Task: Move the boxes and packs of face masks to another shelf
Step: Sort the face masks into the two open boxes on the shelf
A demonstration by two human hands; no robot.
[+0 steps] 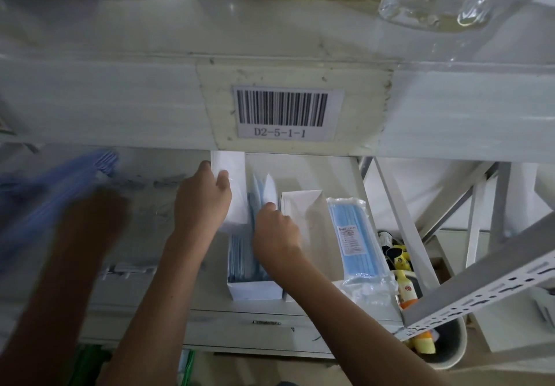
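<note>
1. Far left: a blurred arm (75,235) with blue masks (54,187) smeared above it on the shelf; too blurred to tell more.
2. Left hand (201,202) reaches under the upper shelf beam (120,109), thumb and fingers pinching the raised white flap (232,187) of the open mask box.
3. Open mask box (255,291) sits on the lower shelf (240,313), blue masks standing inside it.
4. Right hand (276,235) is at the box's right side, fingers curled down among the masks; whether they grip one, cannot tell.
5. Closed white box (306,208) lies just beside, touching the right hand.
6. Wrapped pack of blue masks (353,241) lies at the shelf's right end, label up.
7. Barcode label (288,112) on the beam reads D2-5-1-1.
</note>
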